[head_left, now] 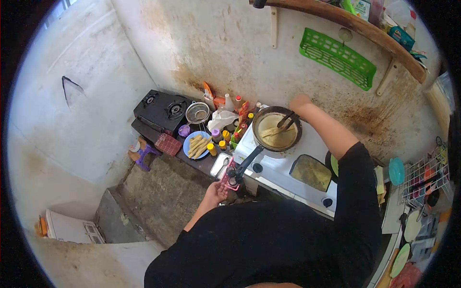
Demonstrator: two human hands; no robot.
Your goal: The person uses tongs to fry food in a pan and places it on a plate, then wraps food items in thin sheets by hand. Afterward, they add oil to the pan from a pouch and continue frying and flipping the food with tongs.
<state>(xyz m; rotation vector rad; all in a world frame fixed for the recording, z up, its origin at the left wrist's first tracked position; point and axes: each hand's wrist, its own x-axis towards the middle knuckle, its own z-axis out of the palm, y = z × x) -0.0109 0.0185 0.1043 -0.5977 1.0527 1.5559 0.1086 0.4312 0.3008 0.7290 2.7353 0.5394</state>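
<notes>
A black frying pan (261, 141) with pale oil and long battered pieces sits on a white stove (283, 165). Over the pan's far rim, my right hand (298, 102) grips dark tongs (287, 121) whose tips reach into the oil. My left hand (215, 192) is low at the stove's front left corner, below the pan's black handle (247, 161), touching a pink object (230, 180); what its fingers do there is unclear. A blue plate (187, 144) with several fried sticks lies to the left of the pan.
A black two-burner stove (161, 111) and a metal strainer (197, 113) stand at the far left of the counter, with bottles and packets (225, 103) behind. A green rack (337, 57) hangs on the stained wall under a wooden shelf (365, 29). A dish rack (425, 177) stands at right.
</notes>
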